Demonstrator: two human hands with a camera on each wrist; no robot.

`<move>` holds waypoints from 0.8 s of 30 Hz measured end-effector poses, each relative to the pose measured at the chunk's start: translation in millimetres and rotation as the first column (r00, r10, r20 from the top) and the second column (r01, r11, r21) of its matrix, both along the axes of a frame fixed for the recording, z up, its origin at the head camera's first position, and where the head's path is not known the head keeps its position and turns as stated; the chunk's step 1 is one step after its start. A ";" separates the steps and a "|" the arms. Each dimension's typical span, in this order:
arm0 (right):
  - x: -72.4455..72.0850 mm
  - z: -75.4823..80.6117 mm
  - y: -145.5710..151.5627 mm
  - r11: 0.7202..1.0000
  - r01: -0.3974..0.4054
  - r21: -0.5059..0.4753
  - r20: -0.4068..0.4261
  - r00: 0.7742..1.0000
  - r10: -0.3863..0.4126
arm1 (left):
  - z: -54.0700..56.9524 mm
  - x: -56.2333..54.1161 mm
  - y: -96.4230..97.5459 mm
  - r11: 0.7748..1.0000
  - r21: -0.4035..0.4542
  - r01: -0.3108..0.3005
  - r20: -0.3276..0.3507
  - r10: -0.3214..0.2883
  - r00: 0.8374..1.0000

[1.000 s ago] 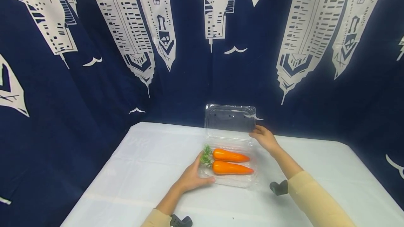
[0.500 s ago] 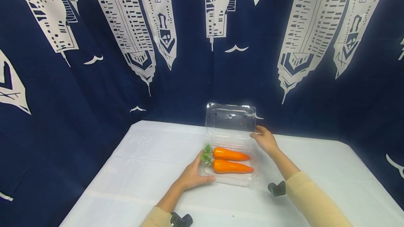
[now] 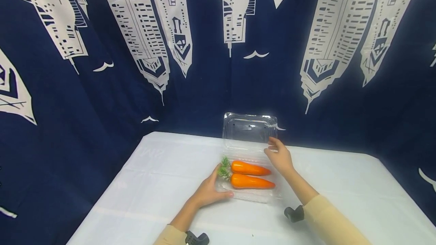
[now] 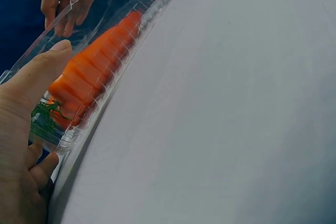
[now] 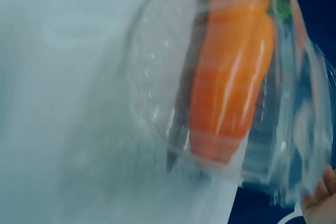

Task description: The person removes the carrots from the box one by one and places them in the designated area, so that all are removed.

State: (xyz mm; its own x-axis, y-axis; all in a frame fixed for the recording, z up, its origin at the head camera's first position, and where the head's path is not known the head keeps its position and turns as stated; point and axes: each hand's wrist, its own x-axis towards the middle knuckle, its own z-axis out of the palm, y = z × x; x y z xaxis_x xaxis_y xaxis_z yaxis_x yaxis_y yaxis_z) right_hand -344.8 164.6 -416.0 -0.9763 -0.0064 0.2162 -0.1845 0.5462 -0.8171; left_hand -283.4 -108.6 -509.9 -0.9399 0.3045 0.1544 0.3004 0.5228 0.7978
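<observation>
At table centre: both carrots (image 3: 252,175) loaded in clamshell (image 3: 250,196); lid (image 3: 248,129) at 12 o'clock unclosed. Left hand (image 3: 207,191) braces tray flat-fingered, right hand (image 3: 280,157) pinches lid.

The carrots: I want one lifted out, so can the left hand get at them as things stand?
Probably yes. The clear box's lid stands open behind the two carrots, nothing covers them, and the left hand already rests against the tray's near-left corner beside their green tops.
</observation>
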 end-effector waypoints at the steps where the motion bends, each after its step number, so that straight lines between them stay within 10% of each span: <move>1: 1.4 -0.8 -2.2 1.000 -0.006 -0.016 -0.004 1.000 0.006 | 0.2 0.0 0.2 1.000 0.001 0.000 -0.002 0.000 1.000; 24: 3.3 -35.3 -32.0 0.946 -0.269 0.179 0.016 0.962 0.271 | -3.3 -1.4 0.3 1.000 0.004 -0.005 -0.010 0.005 1.000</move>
State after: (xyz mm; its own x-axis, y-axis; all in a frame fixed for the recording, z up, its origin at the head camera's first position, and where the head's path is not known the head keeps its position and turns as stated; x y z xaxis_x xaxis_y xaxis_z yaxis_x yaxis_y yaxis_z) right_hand -341.5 132.6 -451.3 -0.9308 -0.3087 0.1957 -0.3518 0.6112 -0.7090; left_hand -284.7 -108.3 -513.2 -0.9397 0.2994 0.1652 0.3061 0.5208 0.7969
